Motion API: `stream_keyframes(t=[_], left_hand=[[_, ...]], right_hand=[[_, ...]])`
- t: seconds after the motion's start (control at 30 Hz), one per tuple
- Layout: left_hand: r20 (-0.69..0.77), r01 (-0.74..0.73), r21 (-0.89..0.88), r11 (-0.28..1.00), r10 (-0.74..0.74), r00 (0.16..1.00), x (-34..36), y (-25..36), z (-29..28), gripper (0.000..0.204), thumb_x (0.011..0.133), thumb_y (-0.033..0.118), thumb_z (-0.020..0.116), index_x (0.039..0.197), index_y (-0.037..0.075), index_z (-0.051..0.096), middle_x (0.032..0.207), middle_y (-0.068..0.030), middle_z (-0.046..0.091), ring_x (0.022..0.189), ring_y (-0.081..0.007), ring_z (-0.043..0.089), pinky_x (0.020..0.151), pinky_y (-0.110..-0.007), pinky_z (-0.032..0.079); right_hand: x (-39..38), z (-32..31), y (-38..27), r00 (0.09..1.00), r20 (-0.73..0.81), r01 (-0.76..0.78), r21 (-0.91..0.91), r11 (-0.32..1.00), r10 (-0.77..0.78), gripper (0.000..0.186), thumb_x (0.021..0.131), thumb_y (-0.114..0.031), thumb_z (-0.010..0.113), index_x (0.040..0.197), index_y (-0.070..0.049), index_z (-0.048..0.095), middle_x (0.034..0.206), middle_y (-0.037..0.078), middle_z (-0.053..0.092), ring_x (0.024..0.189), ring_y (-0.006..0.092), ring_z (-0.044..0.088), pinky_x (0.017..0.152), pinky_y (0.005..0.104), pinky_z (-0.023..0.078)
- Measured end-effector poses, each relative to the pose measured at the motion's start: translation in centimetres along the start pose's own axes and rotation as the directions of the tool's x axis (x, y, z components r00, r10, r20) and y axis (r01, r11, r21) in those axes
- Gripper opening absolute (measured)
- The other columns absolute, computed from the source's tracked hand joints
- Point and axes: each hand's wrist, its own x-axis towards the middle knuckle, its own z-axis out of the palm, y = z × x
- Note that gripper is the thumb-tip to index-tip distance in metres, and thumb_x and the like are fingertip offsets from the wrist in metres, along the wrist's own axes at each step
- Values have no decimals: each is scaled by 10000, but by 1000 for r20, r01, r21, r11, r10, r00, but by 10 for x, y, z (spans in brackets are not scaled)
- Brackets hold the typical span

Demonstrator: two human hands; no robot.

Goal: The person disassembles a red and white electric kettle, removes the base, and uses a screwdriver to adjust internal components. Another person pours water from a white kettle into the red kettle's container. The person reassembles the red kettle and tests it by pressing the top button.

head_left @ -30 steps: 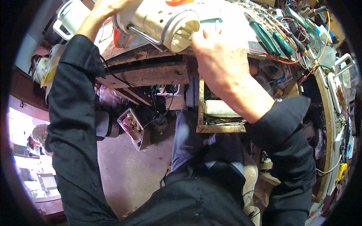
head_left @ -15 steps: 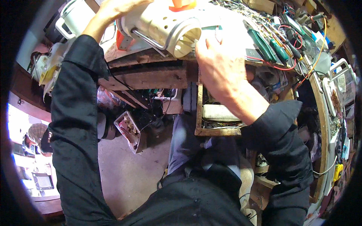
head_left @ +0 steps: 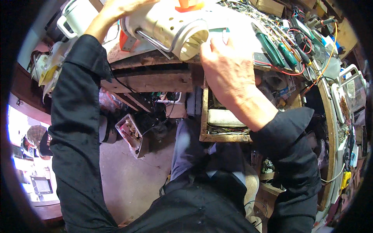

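A cream cylindrical housing with small holes, a bent metal handle and a slotted round end lies on its side at the bench's edge, beside an orange piece. My left hand grips its upper left part, fingertips partly cut off by the frame. Curled fingers of my right hand are at the slotted end; what they pinch is hidden behind them.
A white jug stands left. Green-handled tools and tangled wires lie right. Below are a wooden drawer and a box of parts. Another person is far left.
The housing and both hands sit slightly lower in the picture than a second ago, along with most of the scene. My right fingers have shifted slightly at the slotted end.
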Motion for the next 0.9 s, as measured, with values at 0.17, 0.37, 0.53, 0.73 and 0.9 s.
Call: stream_keyframes(t=[0.17, 0.37, 0.53, 0.73, 0.9], left_hand=[[-48, -5, 87, 996, 10, 999, -5, 7, 1, 347, 1051, 196, 550, 1311, -8, 657, 1300, -108, 701, 1237, -197, 622, 1097, -334, 455], [27, -39, 112, 993, 36, 999, 4, -20, -6, 353, 1053, 225, 541, 1333, 41, 653, 1318, -106, 685, 1256, -242, 608, 1090, -368, 466], [-80, 183, 675, 714, -176, 981, -8, -77, -26, 635, 1005, 592, 553, 1455, 144, 568, 1540, -80, 500, 1297, -264, 581, 1225, -406, 334], [-161, 306, 148, 940, -282, 946, -16, -112, -36, 751, 950, 708, 495, 1432, 143, 602, 1423, -131, 619, 1301, -213, 588, 1110, -414, 449], [-177, 380, 179, 907, -351, 920, -15, -111, -40, 859, 884, 788, 483, 1424, 131, 606, 1401, -138, 640, 1302, -278, 604, 1121, -445, 442]], right_hand=[[7, 2, 4, 856, 481, -511, 734, 448, 189, 97, 861, -133, 699, 925, -63, 679, 862, 81, 686, 694, 183, 623, 520, 350, 468], [10, -10, 14, 662, 749, -737, 654, -171, 11, 168, 949, -240, 681, 953, -79, 635, 826, 16, 659, 652, 80, 523, 504, 256, 403], [-3, -39, 30, 736, 672, -649, 670, 360, 76, 263, 966, -340, 678, 1053, -92, 678, 922, -27, 649, 800, 58, 524, 640, 234, 403], [-33, -29, 86, 861, 361, -503, 700, 507, 357, 198, 916, -229, 716, 987, -48, 677, 867, -13, 632, 791, 77, 546, 691, 262, 450], [-26, 19, 115, 933, -146, -321, 76, 944, 328, 253, 922, -220, 670, 969, 28, 669, 971, 196, 672, 914, 357, 656, 831, 455, 531]])
